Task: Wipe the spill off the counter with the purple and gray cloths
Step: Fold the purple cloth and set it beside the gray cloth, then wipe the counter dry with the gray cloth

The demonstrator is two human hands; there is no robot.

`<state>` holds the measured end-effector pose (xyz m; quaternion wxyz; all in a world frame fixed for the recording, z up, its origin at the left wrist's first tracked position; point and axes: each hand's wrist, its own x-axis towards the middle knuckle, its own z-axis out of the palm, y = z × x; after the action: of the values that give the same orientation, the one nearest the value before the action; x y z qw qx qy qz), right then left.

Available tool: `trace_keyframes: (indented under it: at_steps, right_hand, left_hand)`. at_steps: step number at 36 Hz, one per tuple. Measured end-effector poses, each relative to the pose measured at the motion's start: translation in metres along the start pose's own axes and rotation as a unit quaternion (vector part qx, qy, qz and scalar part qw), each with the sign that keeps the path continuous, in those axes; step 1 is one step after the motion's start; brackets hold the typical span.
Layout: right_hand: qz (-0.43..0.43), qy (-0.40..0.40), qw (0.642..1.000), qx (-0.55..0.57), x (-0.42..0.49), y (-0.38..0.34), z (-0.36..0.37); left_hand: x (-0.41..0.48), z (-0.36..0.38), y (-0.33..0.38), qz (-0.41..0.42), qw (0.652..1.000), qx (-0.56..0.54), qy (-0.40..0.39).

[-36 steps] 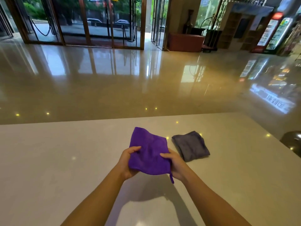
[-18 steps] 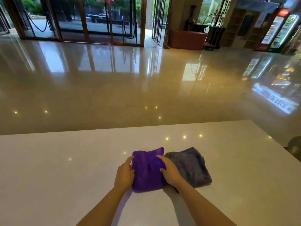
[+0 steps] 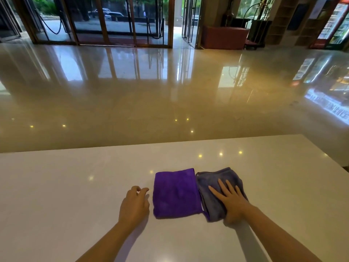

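**Two folded cloths sitting side by side on the counter**

So the purple cloth (image 3: 176,193) is lying flat and folded into a neat rectangle near the front-middle of the white counter (image 3: 56,186). Nothing is holding it. The gray cloth (image 3: 217,186) is sitting right next to it on the right, edges touching or nearly so, a bit more rumpled.

The right hand (image 3: 231,202) is resting palm down on the gray cloth with fingers spread out flat, pressing on it rather than gripping. The left hand (image 3: 134,204) is hovering or resting on the bare counter just left of the purple cloth, fingers loosely curled, holding nothing.

I can't make out any spill on the counter, only little ceiling light reflections. Beyond the far edge a shiny lobby floor (image 3: 170,91) is stretching out toward glass doors (image 3: 103,19).
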<state>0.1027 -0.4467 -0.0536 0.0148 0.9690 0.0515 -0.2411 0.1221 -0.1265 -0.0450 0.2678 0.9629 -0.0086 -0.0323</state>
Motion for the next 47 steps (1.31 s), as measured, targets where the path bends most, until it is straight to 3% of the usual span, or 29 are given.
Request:
trace_keyframes:
  at_steps: [4, 11, 22, 28, 37, 43, 47]
  right_hand:
    - [0.013, 0.008, 0.999, -0.034, 0.006, -0.014, -0.011]
    - [0.075, 0.030, 0.996, 0.028, 0.000, -0.022, -0.017]
    - [0.102, 0.004, 0.989, 0.110, -0.070, -0.041, 0.023]
    - [0.144, 0.004, 0.983, 0.112, -0.111, -0.089, 0.043]
    - [0.247, 0.022, 0.942, 0.227, -0.136, -0.190, 0.046]
    - [0.224, 0.027, 0.939, 0.259, -0.119, -0.268, 0.042]
    - [0.257, 0.047, 0.933, 0.248, -0.113, -0.310, 0.038]
  left_hand:
    - [-0.019, -0.010, -0.008, -0.029, 0.997, -0.037, 0.053]
    - [-0.038, -0.044, -0.043, 0.001, 0.999, 0.043, -0.007]
    - [-0.105, -0.089, -0.118, -0.077, 0.991, 0.113, 0.005]
    - [-0.147, -0.114, -0.169, -0.128, 0.979, 0.157, 0.017]
    - [-0.201, -0.166, -0.249, -0.190, 0.967, 0.172, 0.006]
    - [-0.233, -0.203, -0.314, -0.232, 0.956, 0.180, -0.012]
    - [-0.249, -0.224, -0.359, -0.257, 0.947, 0.189, -0.030]
